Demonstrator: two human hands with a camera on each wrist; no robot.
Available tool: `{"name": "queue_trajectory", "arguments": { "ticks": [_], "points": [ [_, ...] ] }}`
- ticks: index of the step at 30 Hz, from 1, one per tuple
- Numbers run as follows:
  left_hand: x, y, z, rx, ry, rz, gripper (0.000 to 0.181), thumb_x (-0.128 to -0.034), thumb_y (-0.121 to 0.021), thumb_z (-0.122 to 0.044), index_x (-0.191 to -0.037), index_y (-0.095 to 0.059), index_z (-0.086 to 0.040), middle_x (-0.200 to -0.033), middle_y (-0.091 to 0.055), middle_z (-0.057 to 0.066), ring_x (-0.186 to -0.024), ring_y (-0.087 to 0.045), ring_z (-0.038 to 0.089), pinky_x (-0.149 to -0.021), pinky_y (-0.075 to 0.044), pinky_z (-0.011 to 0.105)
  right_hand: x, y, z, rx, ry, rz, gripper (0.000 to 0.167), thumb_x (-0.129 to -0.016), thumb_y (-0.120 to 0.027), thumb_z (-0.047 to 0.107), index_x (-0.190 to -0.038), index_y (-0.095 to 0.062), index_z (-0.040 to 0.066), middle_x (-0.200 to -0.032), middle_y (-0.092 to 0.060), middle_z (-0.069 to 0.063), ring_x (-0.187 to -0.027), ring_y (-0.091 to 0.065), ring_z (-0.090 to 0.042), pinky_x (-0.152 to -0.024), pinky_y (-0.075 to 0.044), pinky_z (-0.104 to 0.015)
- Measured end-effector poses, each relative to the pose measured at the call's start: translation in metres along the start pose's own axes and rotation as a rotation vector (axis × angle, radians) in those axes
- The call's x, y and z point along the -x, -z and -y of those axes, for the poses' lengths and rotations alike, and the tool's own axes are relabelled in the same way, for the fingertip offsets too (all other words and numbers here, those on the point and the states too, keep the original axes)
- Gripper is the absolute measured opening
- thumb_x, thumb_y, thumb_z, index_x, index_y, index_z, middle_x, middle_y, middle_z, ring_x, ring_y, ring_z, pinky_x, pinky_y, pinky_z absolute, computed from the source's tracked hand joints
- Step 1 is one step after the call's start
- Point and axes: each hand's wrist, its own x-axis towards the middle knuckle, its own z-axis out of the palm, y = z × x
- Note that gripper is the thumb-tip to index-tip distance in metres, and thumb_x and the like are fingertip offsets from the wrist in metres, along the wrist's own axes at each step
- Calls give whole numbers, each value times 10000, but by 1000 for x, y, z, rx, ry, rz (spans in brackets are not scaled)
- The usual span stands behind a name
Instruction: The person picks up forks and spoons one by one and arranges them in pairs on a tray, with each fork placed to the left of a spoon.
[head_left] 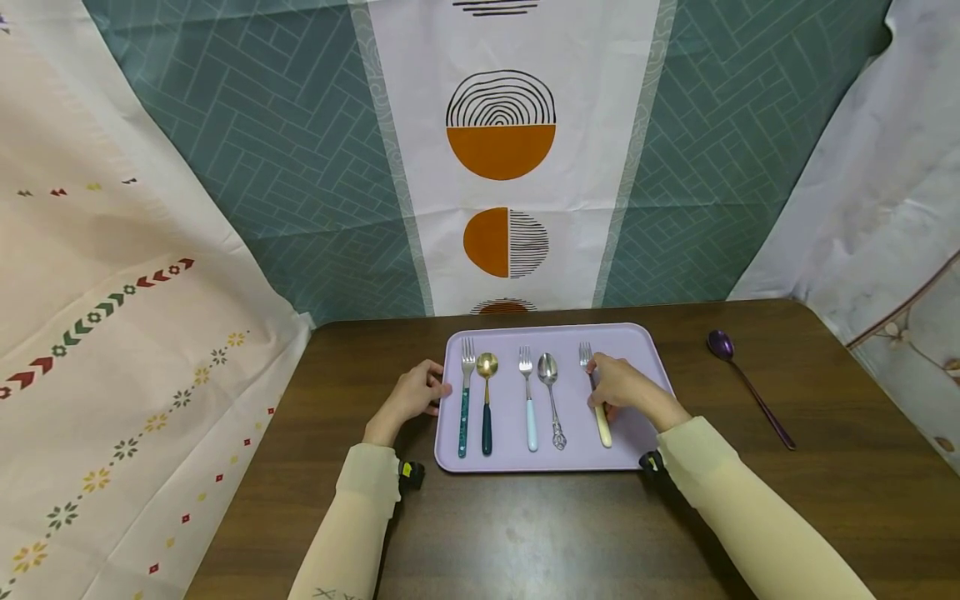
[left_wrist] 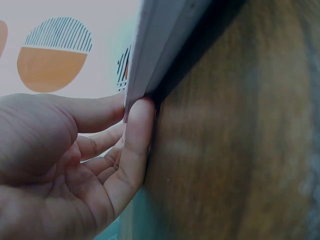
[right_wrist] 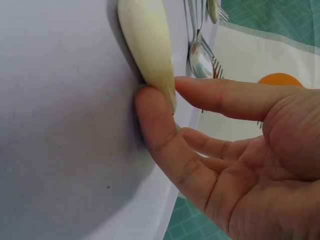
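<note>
A lilac tray [head_left: 510,462] lies on the table, and my left hand [head_left: 412,392] pinches its left rim between thumb and fingers. In the left wrist view the tray's edge [left_wrist: 150,55] sits between thumb and forefinger. Over the tray's right part, my right hand [head_left: 626,387] pinches a cream-handled fork [head_left: 603,427] by its handle, close up in the right wrist view [right_wrist: 147,40]. Left of it on the tray lie an ornate silver spoon [head_left: 553,400], a light-blue-handled fork [head_left: 531,421], a gold spoon with a dark green handle [head_left: 487,417] and a teal-handled fork [head_left: 463,417].
To the right of the tray, a long purple spoon [head_left: 750,387] lies slanted on the brown wooden table [head_left: 525,533]. Patterned cloths [head_left: 315,167] hang behind the table and along both sides.
</note>
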Motion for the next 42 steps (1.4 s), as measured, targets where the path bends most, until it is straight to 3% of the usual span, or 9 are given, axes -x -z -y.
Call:
{"name": "queue_trajectory", "arguments": {
  "ticks": [7,15,23,42],
  "points": [
    [1,-2,2,2,10,-11,365,-996,-702,-66,-1317,-548,15,-971,-595,136,-807,-657,222,-673,-638,345,4,2,-2,3,34,-1,557,-874,-703,-65,-1376,-463,-96,-610,-628,-144,-473,-638,-187,-487,-577,-319],
    [2,-4,6,12,15,-15,350,-992,-702,-50,-1300,-553,22,-950,-589,134,-805,-657,220,-657,-638,345,8,8,-7,19,48,5,443,-956,-672,31,-1366,-533,-62,-688,-623,-141,-527,-633,-203,-501,-572,-328],
    [2,-4,1,18,14,-14,359,-992,-701,-47,-1311,-552,24,-951,-585,127,-804,-651,212,-653,-637,342,14,28,-18,-2,169,-35,286,-1014,-578,82,-1251,-612,-76,-749,-606,-139,-560,-607,-224,-510,-584,-392],
    [2,-2,-3,21,7,-21,350,-989,-703,-41,-1301,-556,22,-941,-587,126,-789,-648,207,-650,-637,342,29,67,-33,-64,200,-118,341,-1042,-590,101,-1309,-581,-112,-851,-634,-186,-624,-616,-212,-554,-599,-380]
  ]
}}
